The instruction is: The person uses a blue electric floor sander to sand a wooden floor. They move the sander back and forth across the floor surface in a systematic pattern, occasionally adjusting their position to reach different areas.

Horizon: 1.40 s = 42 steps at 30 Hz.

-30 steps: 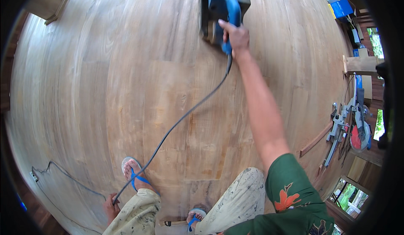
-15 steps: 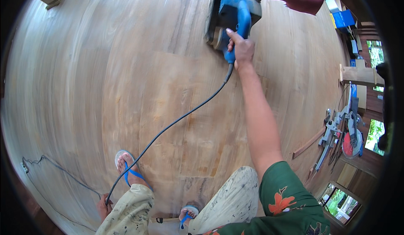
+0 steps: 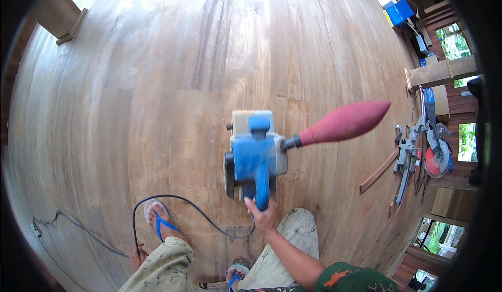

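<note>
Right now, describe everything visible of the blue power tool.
The blue power tool is boxy, its casing plastic-looking, with a blue front knob, pale front section and dark left side. A tapered reddish bag juts out to its right. The right hand grips the rear handle; a dark cord trails from there to the left hand. It appears upright on the wooden floor. Whether it's running, I can't tell.

Two hands (image 3: 264,214). One blue sander (image 3: 255,157), one red dust bag (image 3: 345,122). Two feet (image 3: 156,214), two flip-flops (image 3: 166,225). Two wooden posts (image 3: 56,10). One saw (image 3: 433,160).
</note>
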{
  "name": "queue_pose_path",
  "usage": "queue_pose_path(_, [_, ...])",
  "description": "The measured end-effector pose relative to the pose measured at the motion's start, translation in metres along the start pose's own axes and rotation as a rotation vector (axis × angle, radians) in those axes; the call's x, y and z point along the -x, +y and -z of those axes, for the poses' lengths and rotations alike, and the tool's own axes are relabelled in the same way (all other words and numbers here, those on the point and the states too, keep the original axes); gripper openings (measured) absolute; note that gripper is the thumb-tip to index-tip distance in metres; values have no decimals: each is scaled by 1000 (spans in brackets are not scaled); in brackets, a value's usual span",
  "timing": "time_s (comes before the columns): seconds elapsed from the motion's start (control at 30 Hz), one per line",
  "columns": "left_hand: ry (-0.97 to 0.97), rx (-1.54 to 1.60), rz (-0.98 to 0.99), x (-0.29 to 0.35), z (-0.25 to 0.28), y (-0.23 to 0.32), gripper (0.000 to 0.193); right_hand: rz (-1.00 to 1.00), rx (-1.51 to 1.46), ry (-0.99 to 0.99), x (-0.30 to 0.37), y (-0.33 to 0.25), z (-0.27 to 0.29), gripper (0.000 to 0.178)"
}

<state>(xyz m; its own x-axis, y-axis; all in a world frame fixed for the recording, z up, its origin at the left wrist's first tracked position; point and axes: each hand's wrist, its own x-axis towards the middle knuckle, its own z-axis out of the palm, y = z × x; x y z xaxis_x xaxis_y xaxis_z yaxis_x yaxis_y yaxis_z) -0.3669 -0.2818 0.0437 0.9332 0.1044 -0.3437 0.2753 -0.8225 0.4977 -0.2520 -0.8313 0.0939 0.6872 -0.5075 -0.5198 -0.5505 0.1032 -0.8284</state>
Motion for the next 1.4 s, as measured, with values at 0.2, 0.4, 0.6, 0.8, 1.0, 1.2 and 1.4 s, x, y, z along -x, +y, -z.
queue_pose_path(0.2, [-20,-16,68,-4,16,12,47,-2,-59,55,16,-5,-8,28])
queue_pose_path(0.4, [-38,2,189,-12,32,58,43,273,-57,56,-170,-97,-43,31])
queue_pose_path(0.6, [-162,-128,40,-45,54,147,25,439,-79,-103,-410,-233,-49,38])
queue_pose_path(0.8, [-289,-165,205,-47,61,186,33,415,-140,-51,-502,-286,-70,25])
queue_pose_path(1.0, [-389,-241,382,-26,49,179,38,440,-183,-62,-469,-252,-45,27])
queue_pose_path(1.2, [-360,-309,266,-21,42,130,29,424,-99,16,-379,-188,-6,23])
queue_pose_path(1.4, [-206,-126,208,-23,22,65,24,358,-114,6,-266,-115,18,24])
